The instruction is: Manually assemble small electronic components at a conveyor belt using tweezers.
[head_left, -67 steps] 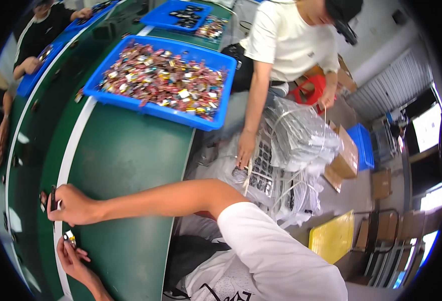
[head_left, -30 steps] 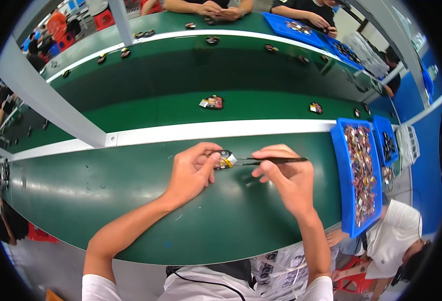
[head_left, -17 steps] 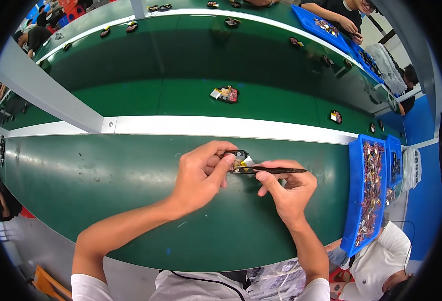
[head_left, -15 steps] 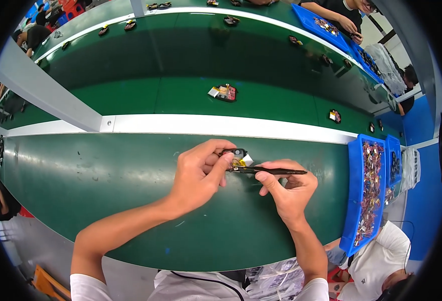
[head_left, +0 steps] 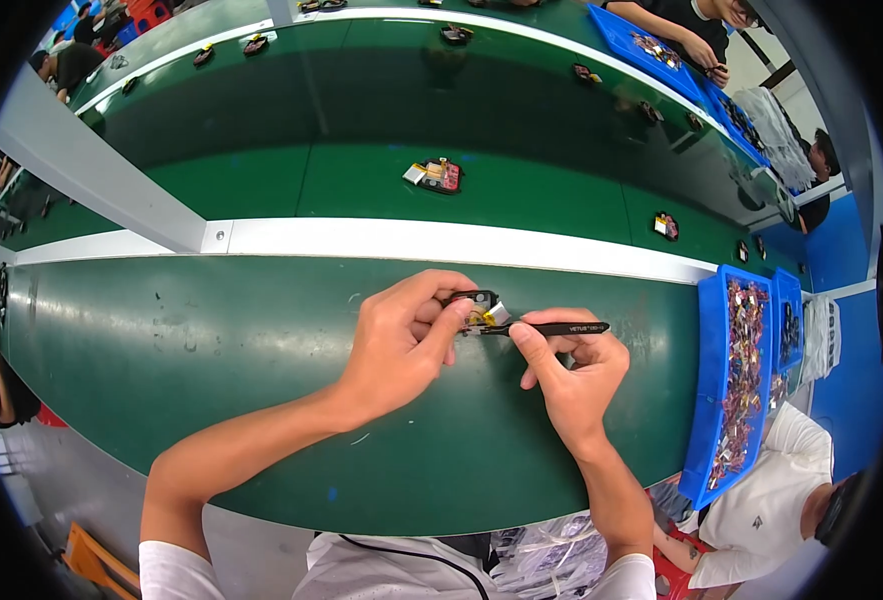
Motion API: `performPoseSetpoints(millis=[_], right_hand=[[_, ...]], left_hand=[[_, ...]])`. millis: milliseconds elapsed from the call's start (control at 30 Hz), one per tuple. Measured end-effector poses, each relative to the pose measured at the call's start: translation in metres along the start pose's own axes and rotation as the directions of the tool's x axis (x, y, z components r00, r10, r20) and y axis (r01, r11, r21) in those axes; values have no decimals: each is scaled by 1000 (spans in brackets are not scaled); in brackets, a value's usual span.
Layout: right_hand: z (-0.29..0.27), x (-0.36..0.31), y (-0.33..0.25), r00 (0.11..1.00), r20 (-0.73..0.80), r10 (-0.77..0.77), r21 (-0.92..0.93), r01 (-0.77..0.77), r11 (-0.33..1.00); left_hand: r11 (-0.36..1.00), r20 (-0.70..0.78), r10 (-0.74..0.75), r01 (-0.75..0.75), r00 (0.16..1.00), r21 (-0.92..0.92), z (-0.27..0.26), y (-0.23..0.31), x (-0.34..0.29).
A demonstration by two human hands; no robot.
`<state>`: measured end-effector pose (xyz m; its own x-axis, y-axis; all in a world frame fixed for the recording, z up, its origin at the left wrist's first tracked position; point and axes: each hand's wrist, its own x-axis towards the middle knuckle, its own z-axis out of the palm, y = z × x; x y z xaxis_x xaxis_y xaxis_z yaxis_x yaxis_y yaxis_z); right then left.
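My left hand (head_left: pixel 406 340) pinches a small black plastic housing (head_left: pixel 483 297) between thumb and fingers, holding it above the green work table. A silver battery pouch (head_left: pixel 498 314) and a bit of yellow tape show at its open side. The thumb and fingers hide part of the housing. From the right, my right hand (head_left: pixel 576 370) grips black tweezers (head_left: pixel 561 329), lying nearly level. Their tips reach the near edge of the housing beside the left thumb. Whether the tips are closed on a part is too small to tell.
A blue tray (head_left: pixel 706 400) full of small wired parts stands at the table's right end. Past the white rail (head_left: pixel 441 240) runs a green conveyor with a circuit-board assembly (head_left: pixel 433 175) and several others. A co-worker in a white shirt (head_left: pixel 771 510) sits at the right.
The tweezers have turned in my right hand, so their broad side now shows. The assembly on the conveyor sits slightly further left. The co-worker at the right has shifted.
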<state>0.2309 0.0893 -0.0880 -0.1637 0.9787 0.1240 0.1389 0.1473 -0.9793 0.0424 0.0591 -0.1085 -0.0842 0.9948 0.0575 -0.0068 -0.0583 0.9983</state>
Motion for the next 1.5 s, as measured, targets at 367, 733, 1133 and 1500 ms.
performPoseSetpoints(millis=[367,733,1133,1500], right_hand=[[-1,1,-2,995,18,100,78,-101,992],[-9,6,0,971,88,222,165,-234,958],[-18,2,11,991,75,110,162,-121,979],[-30,2,27,933,36,-357,-10,358,934]], left_hand=[[998,27,-50,51,998,-36,-1,1,-1],[997,64,-34,38,997,-65,2,0,0],[980,121,-106,124,987,-153,5,-3,4],[961,173,-106,146,979,-235,14,-8,10]])
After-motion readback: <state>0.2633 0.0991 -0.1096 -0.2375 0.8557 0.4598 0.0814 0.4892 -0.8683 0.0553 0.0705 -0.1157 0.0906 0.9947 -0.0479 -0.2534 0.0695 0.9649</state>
